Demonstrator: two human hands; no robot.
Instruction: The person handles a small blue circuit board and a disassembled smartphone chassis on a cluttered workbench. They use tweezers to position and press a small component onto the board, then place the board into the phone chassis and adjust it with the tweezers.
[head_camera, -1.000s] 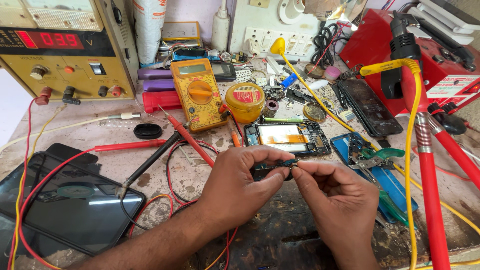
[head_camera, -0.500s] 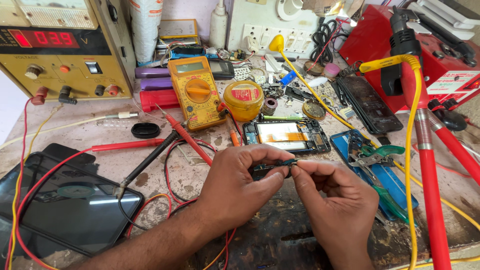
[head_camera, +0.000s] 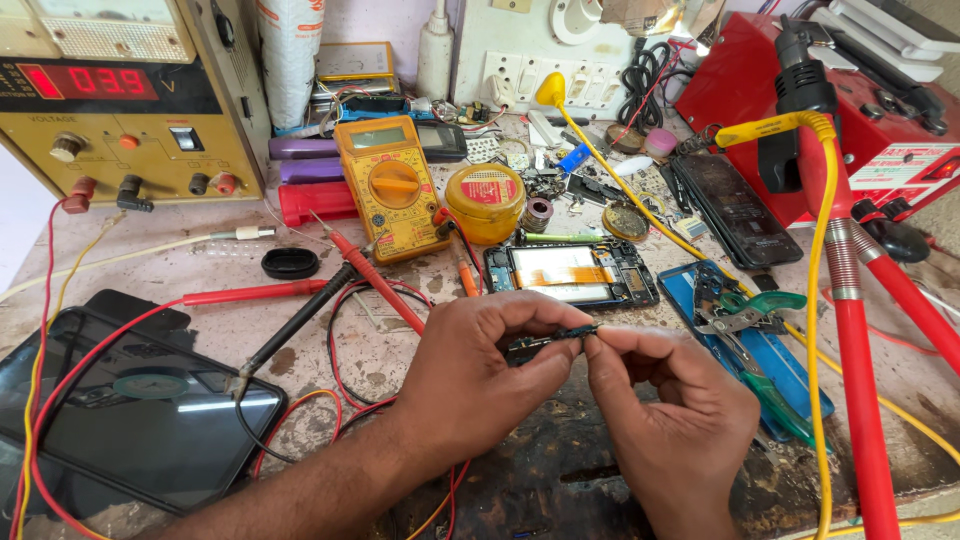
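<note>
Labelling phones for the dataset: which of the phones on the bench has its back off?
The opened phone just beyond the hands, lying flat with its pale battery and orange ribbon cable exposed. The dark phone by the red box and the black tablet at left show only closed glass faces.

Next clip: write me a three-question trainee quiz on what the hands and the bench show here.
1. True or false: both hands pinch the same small dark part.
2. What lies just beyond the hands? A) opened phone B) soldering iron C) keyboard
3. Fill in: the yellow multimeter has a red probe and a ____ probe on the bench.

Key:
1. True: the left hand and right hand grip it at its two ends.
2. A: the opened phone.
3. Black: the black probe crosses beside the red probe.
</note>
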